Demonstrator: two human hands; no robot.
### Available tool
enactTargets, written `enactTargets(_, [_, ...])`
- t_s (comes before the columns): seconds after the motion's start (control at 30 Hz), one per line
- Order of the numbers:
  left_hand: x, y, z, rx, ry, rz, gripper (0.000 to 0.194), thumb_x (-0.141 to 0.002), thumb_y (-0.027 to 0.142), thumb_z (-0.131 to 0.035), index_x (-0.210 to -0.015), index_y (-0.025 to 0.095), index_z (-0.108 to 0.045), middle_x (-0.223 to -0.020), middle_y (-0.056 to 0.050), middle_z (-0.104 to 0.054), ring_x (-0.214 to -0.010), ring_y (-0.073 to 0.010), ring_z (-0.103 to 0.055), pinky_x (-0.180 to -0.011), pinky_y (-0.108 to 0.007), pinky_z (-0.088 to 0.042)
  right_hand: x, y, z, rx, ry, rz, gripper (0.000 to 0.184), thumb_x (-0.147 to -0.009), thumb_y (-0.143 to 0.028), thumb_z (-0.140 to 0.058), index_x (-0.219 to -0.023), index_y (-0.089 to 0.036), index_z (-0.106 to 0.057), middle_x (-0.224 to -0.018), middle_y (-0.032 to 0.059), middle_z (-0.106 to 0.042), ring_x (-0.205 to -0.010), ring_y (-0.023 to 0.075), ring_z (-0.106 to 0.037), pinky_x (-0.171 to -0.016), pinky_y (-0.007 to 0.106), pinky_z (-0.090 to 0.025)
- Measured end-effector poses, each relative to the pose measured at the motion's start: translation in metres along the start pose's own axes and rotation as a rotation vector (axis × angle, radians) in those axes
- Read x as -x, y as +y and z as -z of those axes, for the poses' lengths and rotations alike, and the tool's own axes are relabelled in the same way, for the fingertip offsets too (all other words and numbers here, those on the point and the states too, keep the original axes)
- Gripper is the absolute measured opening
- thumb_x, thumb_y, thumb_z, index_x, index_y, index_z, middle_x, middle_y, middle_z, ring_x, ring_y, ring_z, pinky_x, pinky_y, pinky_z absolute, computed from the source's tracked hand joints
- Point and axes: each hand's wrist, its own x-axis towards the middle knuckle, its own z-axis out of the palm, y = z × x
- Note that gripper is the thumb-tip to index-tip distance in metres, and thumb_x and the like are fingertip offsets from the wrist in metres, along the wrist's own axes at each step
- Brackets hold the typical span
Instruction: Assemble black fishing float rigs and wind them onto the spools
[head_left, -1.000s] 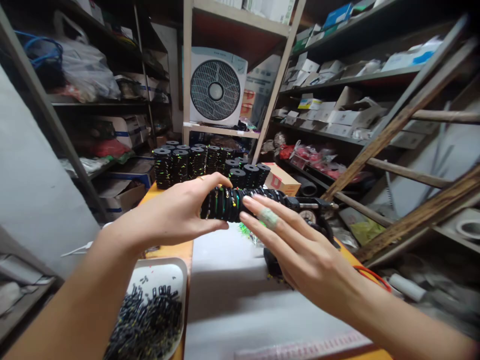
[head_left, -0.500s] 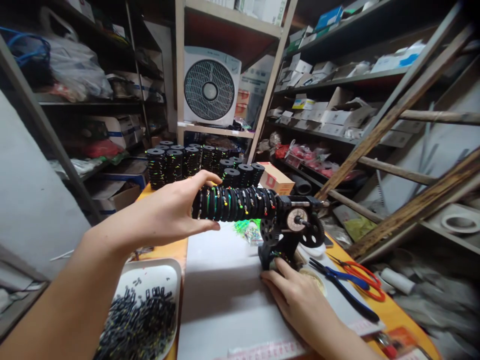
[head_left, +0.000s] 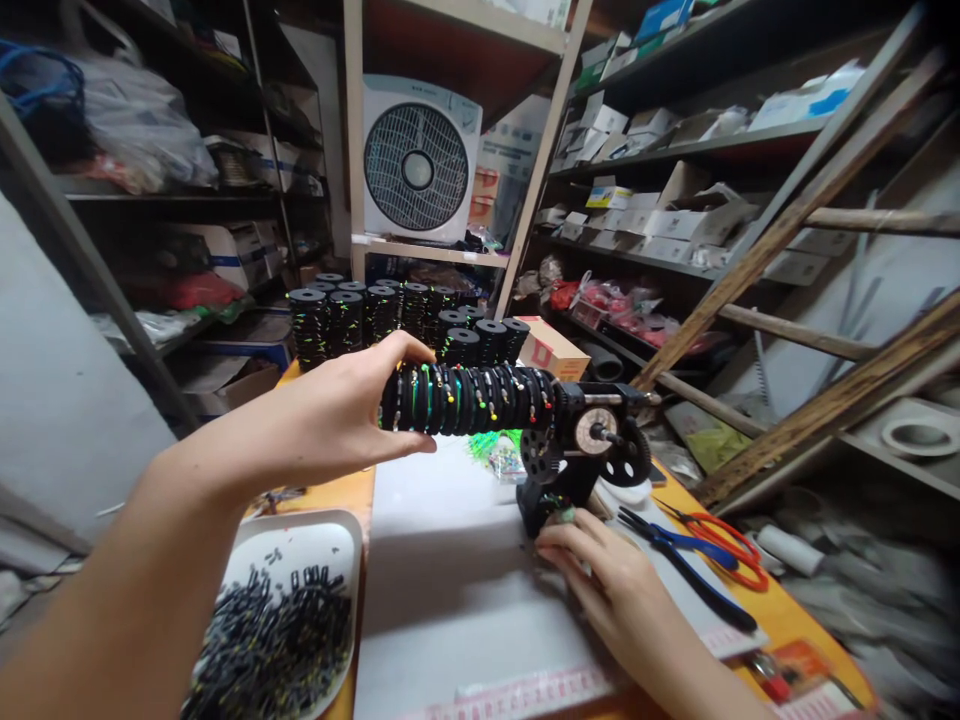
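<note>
My left hand (head_left: 356, 400) is closed around the left end of a row of black foam line spools (head_left: 469, 400), with thumb and fingers on opposite sides. The row is wound with line and dotted with small red, yellow and green beads. Lying level, it joins on its right a black hand-cranked winder (head_left: 592, 430) with a round dial. My right hand (head_left: 611, 580) is beside the foot of the winder, fingers curled together next to a small clump of greenish pieces (head_left: 561, 512). What its fingertips hold, if anything, is hidden.
A white tray (head_left: 345, 535) of small black parts stands at left. Blue-handled pliers (head_left: 690, 565) and orange-handled scissors (head_left: 739, 550) lie at right. Several wound spools (head_left: 386, 310) and a cardboard box (head_left: 551, 345) stand behind. A wooden ladder (head_left: 757, 250) leans at right.
My right hand has drawn back a little from the winder's foot, to the right, and its fingers have come together. The spool row has turned slightly, its beads shifting; my left hand still grips its end.
</note>
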Motion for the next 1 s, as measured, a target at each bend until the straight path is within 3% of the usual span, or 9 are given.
enactTargets(0.17, [0.0,-0.001,0.0,0.02,0.0,-0.023,0.052,-0.074,0.046,-0.069,-0.116,0.028,-0.044,-0.099,0.0,-0.064,-0.078,-0.0195,-0.064,-0.069,-0.03,-0.047,0.003,-0.01,-0.011,-0.059,-0.012,0.096,0.014,-0.093,-0.014,-0.048,-0.099,-0.019,-0.059,-0.084,0.0048,-0.063,-0.074,0.0186,-0.063,-0.062,0.029,-0.05])
enactTargets(0.27, [0.002,-0.001,0.001,0.009,0.002,-0.015,0.052,-0.074,0.045,-0.069,-0.116,0.028,-0.044,-0.098,0.0,-0.064,-0.076,-0.019,-0.063,-0.067,-0.03,-0.046,0.004,-0.016,-0.016,-0.095,0.048,0.129,0.011,-0.088,-0.012,-0.056,-0.095,-0.019,-0.058,-0.08,0.0028,-0.064,-0.072,0.0184,-0.064,-0.062,0.029,-0.051])
enactTargets(0.37, [0.003,0.0,0.002,-0.014,0.006,-0.001,0.052,-0.074,0.044,-0.07,-0.117,0.028,-0.045,-0.098,-0.001,-0.064,-0.076,-0.0187,-0.062,-0.066,-0.029,-0.046,-0.005,-0.028,-0.005,-0.192,0.152,0.164,0.014,-0.085,-0.008,-0.058,-0.092,-0.02,-0.058,-0.079,0.0001,-0.067,-0.071,0.0141,-0.066,-0.064,0.024,-0.053])
enactTargets(0.5, [0.002,0.0,0.002,0.011,0.014,-0.017,0.05,-0.074,0.041,-0.07,-0.116,0.027,-0.045,-0.098,0.0,-0.064,-0.079,-0.018,-0.062,-0.067,-0.028,-0.046,-0.037,-0.056,0.03,-0.251,0.334,0.255,0.019,-0.082,-0.008,-0.065,-0.095,-0.022,-0.061,-0.083,-0.0026,-0.072,-0.075,0.0096,-0.069,-0.071,0.017,-0.054])
enactTargets(0.63, [0.003,0.001,0.003,0.024,-0.004,-0.049,0.047,-0.075,0.037,-0.069,-0.115,0.025,-0.046,-0.101,-0.001,-0.065,-0.083,-0.0182,-0.063,-0.069,-0.028,-0.046,-0.079,-0.084,0.055,-0.392,0.443,0.305,0.027,-0.081,-0.006,-0.067,-0.101,-0.024,-0.062,-0.091,-0.0027,-0.073,-0.082,0.011,-0.071,-0.079,0.021,-0.056])
enactTargets(0.8, [0.003,0.001,0.005,0.025,-0.009,-0.082,0.05,-0.076,0.037,-0.069,-0.118,0.025,-0.046,-0.102,0.0,-0.065,-0.087,-0.0191,-0.062,-0.071,-0.029,-0.045,-0.122,-0.099,0.059,-0.578,0.472,0.311,0.026,-0.08,-0.009,-0.069,-0.1,-0.024,-0.06,-0.089,-0.0017,-0.072,-0.085,0.0132,-0.071,-0.082,0.025,-0.057])
enactTargets(1.0, [0.002,0.0,0.005,0.027,-0.001,-0.105,0.048,-0.075,0.036,-0.07,-0.116,0.023,-0.047,-0.099,-0.001,-0.064,-0.082,-0.0185,-0.061,-0.067,-0.029,-0.044,-0.142,-0.097,0.049,-0.615,0.498,0.252,0.023,-0.079,-0.016,-0.072,-0.092,-0.023,-0.054,-0.085,-0.0008,-0.073,-0.081,0.015,-0.071,-0.074,0.027,-0.058])
